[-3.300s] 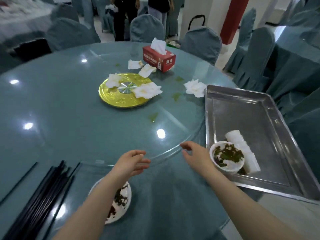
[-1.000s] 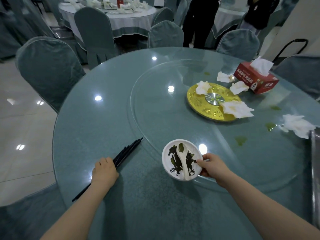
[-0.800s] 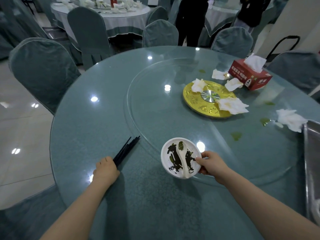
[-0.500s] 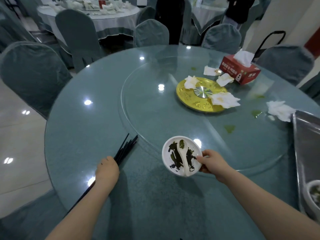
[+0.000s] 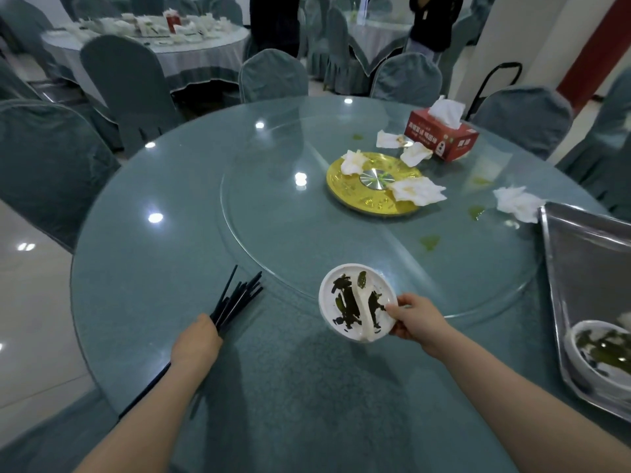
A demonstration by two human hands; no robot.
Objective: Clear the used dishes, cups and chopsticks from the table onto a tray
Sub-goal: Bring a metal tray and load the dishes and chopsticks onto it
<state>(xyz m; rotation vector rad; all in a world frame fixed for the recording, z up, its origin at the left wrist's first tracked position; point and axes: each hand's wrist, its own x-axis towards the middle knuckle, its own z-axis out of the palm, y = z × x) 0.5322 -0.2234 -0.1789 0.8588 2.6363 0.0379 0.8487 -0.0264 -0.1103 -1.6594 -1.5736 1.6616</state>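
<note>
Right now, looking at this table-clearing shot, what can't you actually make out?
- Tray: cut off by the right edge of the head view, so its full contents are unknown.
- Bowl on the tray: partly cut off by the same edge.
- Chopsticks: the left hand covers their middle; the count is unclear.
- Left hand's fingers: hidden under the hand.
- Tissue box: print too small to read.
- Far table's dishes: too small and blurred.

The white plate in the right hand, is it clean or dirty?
Dirty. The white plate, pinched at its rim by the right hand, carries dark green food scraps and a white spoon.
</note>
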